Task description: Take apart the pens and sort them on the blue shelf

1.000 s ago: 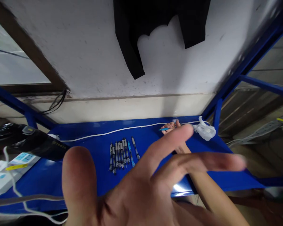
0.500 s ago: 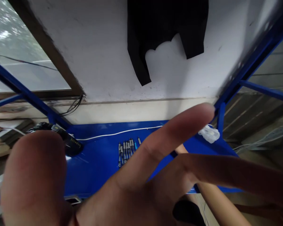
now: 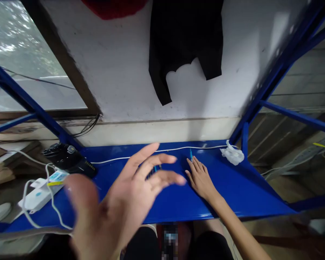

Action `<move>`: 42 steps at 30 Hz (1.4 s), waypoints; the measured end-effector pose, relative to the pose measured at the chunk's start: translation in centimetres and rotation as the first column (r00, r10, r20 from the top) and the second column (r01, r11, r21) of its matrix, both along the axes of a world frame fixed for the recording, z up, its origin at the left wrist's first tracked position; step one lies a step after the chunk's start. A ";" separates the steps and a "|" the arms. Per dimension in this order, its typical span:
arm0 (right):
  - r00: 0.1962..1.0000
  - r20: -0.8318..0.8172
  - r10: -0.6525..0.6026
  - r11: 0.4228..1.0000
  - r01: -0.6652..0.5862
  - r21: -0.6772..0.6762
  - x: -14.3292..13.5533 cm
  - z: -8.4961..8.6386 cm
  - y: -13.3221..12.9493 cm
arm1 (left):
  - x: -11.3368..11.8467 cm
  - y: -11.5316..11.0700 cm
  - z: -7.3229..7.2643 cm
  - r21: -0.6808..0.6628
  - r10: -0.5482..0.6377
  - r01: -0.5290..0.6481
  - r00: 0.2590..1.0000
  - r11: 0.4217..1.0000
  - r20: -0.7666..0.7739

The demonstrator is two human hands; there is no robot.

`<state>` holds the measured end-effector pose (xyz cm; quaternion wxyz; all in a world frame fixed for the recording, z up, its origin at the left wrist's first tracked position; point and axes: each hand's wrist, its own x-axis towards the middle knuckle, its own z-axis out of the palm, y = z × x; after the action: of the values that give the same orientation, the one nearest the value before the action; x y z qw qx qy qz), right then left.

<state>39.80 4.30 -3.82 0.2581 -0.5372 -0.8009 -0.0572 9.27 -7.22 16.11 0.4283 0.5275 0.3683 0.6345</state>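
My left hand (image 3: 127, 195) is raised close to the camera, palm side showing. Its thumb stands apart and its fingers are spread and a little curved, with nothing held in them. Behind it, a row of pens (image 3: 153, 170) on the blue table (image 3: 173, 196) is mostly hidden. Farther right, my right hand (image 3: 200, 177) lies palm down on the tabletop with fingers stretched out. A blue pen (image 3: 191, 154) pokes out beyond its fingertips, lying on the table. Whether the fingers press on the pen's lower end cannot be made out.
At the left lie a black device (image 3: 67, 159) and a white power strip (image 3: 40, 193) with cables. A white cord (image 3: 176, 148) runs along the back. A crumpled plastic bag (image 3: 233, 153) sits at the back right. Blue posts frame both sides; black cloth (image 3: 186, 32) hangs on the wall.
My left hand has moved away from the camera and to the left. My right hand, mostly hidden before, now shows flat on the table beside a blue pen. The view has shifted.
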 end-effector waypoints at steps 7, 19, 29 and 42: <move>0.999 0.026 0.035 0.996 -0.033 -0.089 -0.2 0.2 -0.1 | -3.8 6.9 -14.6 -0.055 0.345 -0.467 0.722 0.882 -0.600; 0.997 -0.016 0.071 0.988 -0.073 -0.135 0.1 0.2 -0.1 | -6.5 8.1 -16.3 -0.151 0.070 -0.572 0.347 0.806 -0.935; 0.973 -0.214 0.087 0.992 -0.104 -0.068 0.4 0.3 -0.3 | -2.8 4.7 -11.5 0.252 0.511 -0.505 0.479 0.825 -0.714; 0.944 -0.294 0.149 0.982 -0.176 -0.069 -0.1 2.5 -1.4 | 4.3 4.9 -12.5 0.050 0.299 -0.297 0.916 0.954 -0.267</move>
<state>39.69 2.89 -1.34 0.3501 -0.4834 -0.7983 0.0809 13.55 -2.35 3.57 0.2699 0.5492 0.4968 0.6154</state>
